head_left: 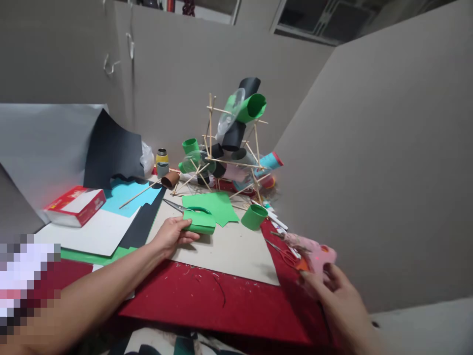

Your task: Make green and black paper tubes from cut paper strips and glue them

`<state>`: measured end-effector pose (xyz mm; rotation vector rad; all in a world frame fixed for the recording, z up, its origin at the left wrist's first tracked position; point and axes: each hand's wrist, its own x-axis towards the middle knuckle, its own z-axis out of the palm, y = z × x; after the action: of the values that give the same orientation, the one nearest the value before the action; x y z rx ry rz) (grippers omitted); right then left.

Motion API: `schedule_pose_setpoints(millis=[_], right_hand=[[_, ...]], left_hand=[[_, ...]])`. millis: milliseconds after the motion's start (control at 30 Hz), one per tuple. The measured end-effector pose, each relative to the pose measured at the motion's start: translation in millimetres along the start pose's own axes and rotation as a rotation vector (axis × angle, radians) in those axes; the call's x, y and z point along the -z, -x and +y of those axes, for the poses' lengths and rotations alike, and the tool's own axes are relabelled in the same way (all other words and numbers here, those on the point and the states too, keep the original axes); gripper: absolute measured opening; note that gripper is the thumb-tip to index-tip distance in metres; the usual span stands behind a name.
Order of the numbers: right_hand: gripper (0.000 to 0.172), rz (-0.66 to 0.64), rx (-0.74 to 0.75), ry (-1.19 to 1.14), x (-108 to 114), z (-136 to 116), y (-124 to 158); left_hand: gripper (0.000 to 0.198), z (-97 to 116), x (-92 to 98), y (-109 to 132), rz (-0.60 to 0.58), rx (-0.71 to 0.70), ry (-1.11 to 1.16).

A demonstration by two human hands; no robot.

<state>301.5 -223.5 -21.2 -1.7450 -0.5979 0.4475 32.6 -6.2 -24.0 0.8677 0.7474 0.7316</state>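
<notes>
My left hand [173,236] pinches a rolled piece of green paper [201,224] over the pale board [229,256]. At the right, my right hand [338,296] is closed round the handle of a pink glue gun [310,249], its nozzle pointing left. Green-handled scissors [197,209] lie just behind the rolled paper, partly hidden by it. A flat green sheet [216,204] rests beyond them. Between the two hands a green paper tube [254,217] stands on the board.
A stick frame [231,161] with green and black tubes and clear plastic discs rises at the back. Red-handled scissors [286,256] lie near the glue gun. Leftward are a red-and-white box [76,204], blue paper [129,197] and black sheets. A wall [388,172] stands close on the right.
</notes>
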Motion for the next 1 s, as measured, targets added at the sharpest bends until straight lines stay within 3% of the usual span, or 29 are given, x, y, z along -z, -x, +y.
schedule_pose_setpoints(millis=[167,333,500,633,733,1000], right_hand=[[0.042,-0.102,-0.004,-0.464,-17,-26,30],[0.038,-0.394,-0.082,-0.538,-36,-33,38],[0.036,-0.196,-0.111,-0.523,-48,-52,29],[0.027,-0.301,-0.038,-0.632,-53,-71,30],[0.027,-0.435,0.033,-0.541,-61,-67,33],[0.024,-0.539,0.355,-0.008,-87,-50,21]], left_hand=[[0.01,-1,-1.7,1,-0.005,0.048,0.046],[0.022,-1,-2.2,4,-0.011,0.049,0.081],[0.027,-2,-2.5,7,-0.09,0.024,0.124],[0.022,-3,-4.0,7,-0.12,-0.003,0.112],[0.015,-4,-5.1,7,-0.104,0.014,0.083],[0.012,-9,-5.2,3,0.042,0.055,0.07]])
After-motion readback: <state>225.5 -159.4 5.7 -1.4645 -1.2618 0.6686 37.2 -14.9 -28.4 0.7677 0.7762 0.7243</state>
